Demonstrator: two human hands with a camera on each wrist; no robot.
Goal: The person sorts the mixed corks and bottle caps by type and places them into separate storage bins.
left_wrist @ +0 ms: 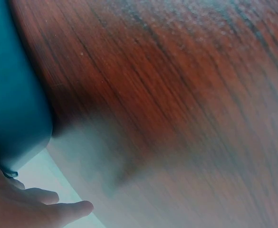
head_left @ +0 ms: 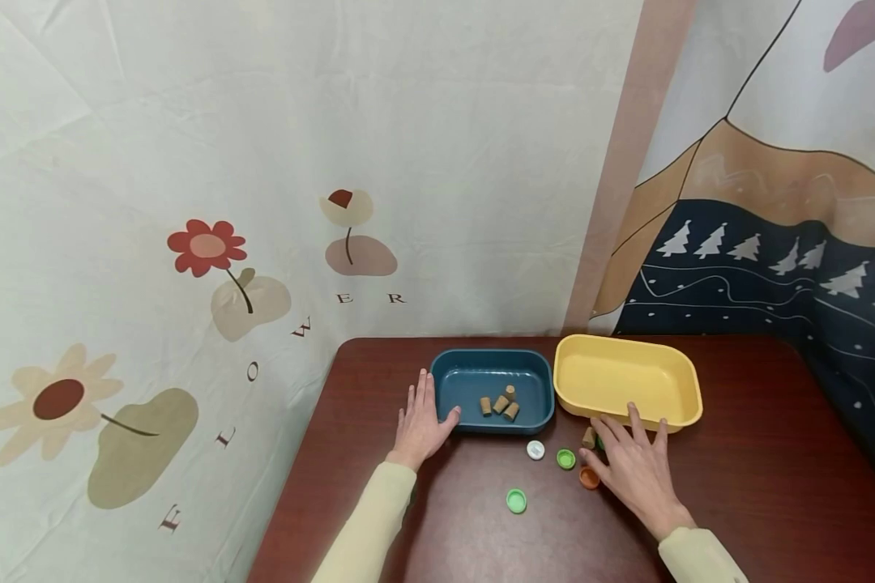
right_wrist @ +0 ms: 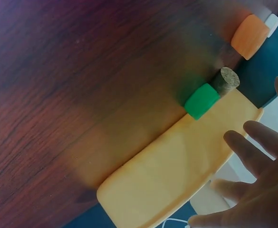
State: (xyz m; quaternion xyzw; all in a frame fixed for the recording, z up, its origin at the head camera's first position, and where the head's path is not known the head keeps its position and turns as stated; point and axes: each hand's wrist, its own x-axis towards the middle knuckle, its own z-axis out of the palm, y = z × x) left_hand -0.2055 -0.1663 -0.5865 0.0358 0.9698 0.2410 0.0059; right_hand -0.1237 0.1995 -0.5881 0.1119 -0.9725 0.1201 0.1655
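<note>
- Resting flat, left hand point(head_left: 423, 421) lay fingers straight beside blue tray point(head_left: 481, 368); corks inside.
- Right hand point(head_left: 634, 470) spread over caps, cork point(head_left: 589, 438) near yellow tray point(head_left: 671, 372).
- Dark wood table point(head_left: 758, 486); printed fabric backdrop point(head_left: 226, 202).

Dark red-brown wooden table point(head_left: 736, 486) filling the lower middle and right of the head view. On it, side by side near the far edge: blue tray point(head_left: 458, 421) and yellow tray point(head_left: 689, 387). In front of them, loose: white cap point(head_left: 535, 449), two green caps point(head_left: 565, 458) point(head_left: 515, 500), orange cap point(head_left: 588, 478), cork point(head_left: 589, 437).
</note>
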